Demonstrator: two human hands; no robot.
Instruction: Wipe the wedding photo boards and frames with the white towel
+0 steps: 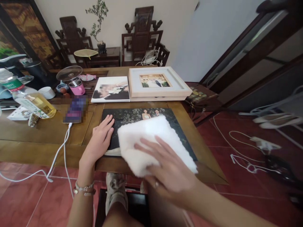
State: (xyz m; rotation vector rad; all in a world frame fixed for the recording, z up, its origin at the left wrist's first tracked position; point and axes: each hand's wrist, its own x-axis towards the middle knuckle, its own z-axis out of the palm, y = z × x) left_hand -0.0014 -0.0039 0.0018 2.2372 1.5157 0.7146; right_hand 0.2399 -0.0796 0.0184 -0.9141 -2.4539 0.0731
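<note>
A dark photo print [132,118] lies flat on the wooden table [47,132] near its front edge. My left hand [100,138] rests flat on the print's left edge, fingers stretched out. My right hand [165,167] presses flat on a white fluffy cloth [146,135] that covers the middle and right of the print. The fingers of that hand are spread over the cloth.
Behind the print lie a second photo panel [111,89] and a white framed picture [158,83]. A phone [75,110] with a white cable, a pink mug [77,87] and a plastic bottle [28,97] stand at the left. Cables and shoes lie on the red floor at right.
</note>
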